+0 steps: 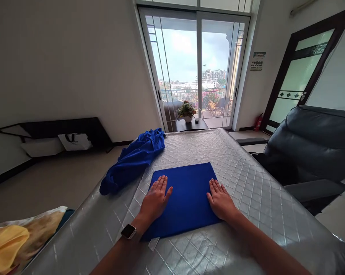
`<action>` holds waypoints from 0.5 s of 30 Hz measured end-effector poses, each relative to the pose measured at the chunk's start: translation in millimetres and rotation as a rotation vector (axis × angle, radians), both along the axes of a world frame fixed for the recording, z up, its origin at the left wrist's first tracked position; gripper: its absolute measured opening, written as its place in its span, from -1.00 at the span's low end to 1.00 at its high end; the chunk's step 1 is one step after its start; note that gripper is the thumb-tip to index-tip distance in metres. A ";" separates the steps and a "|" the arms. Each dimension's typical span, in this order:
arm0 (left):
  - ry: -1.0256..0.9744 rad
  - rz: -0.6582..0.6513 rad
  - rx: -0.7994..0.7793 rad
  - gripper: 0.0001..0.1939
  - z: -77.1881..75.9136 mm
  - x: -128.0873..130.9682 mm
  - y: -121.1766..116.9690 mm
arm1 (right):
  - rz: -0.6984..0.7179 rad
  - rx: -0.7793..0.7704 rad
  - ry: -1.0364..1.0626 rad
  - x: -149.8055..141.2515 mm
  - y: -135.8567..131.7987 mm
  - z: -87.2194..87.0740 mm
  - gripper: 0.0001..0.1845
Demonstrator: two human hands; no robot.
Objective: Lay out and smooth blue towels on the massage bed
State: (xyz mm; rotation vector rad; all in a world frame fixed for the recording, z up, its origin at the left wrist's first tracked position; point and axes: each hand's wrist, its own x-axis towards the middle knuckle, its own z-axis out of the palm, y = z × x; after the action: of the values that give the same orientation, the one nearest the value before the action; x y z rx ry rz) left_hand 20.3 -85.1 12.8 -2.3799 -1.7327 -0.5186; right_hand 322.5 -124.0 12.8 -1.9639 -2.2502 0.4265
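Observation:
A blue cloth (186, 198), folded into a flat rectangle, lies on the silver quilted cover (247, 183) of the table. On its left edge my left hand (157, 196) rests flat, fingers stretched forward and thumb apart. My right hand (220, 198) lies flat at the right edge, its fingers also extended. Neither hand grips anything. A small white tag (153, 244) sticks out from the cloth's near edge. Beyond my left hand, a second blue cloth (135, 162) lies crumpled along the table's left edge.
Yellow and patterned fabric (8, 240) sits low at the left. A black leather chair (316, 145) stands close on the right. Past the far edge are a potted plant (186, 111) on a dark table and a sliding glass door (178, 57). A white bag (74, 141) rests by the left wall.

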 end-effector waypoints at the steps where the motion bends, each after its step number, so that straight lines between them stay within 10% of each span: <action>1: 0.001 -0.057 -0.030 -0.33 4.4 14.2 -5.5 | -0.001 -0.001 0.004 -0.1 -0.2 1.3 -0.26; 9: -0.054 -0.422 -0.063 -0.45 6.9 137.6 -28.2 | 0.036 0.039 -0.011 4.4 -0.5 -5.6 -0.28; 15: -0.031 -0.411 -0.090 -0.37 -14.8 149.0 -17.7 | 0.041 0.054 -0.015 4.7 -0.1 -6.8 -0.29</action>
State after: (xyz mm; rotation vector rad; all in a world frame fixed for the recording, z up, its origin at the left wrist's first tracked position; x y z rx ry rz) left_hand 169.3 -102.8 -2.1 -2.8208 -1.2984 -0.5399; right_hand 327.2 -124.1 6.0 -1.9041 -2.2901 0.3530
